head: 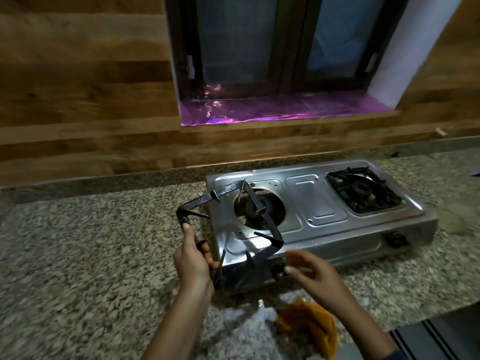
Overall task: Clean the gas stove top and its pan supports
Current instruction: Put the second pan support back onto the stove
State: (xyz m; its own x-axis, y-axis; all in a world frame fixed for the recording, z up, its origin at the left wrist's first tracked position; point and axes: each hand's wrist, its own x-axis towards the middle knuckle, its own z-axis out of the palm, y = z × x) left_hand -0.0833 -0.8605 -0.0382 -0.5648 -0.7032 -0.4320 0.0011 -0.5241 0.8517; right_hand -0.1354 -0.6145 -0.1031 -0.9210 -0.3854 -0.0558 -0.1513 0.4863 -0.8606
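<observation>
Your left hand (193,258) fingers clamped on pan support (228,229), tilted over stove (322,203); right hand (311,271) fingers apart, empty.

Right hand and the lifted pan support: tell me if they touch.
Cannot tell. In the head view the right hand is open and motion-blurred beside the pan support; its fingertips end near the frame's near corner, with no plain contact or gap. The left hand grips it.
</observation>
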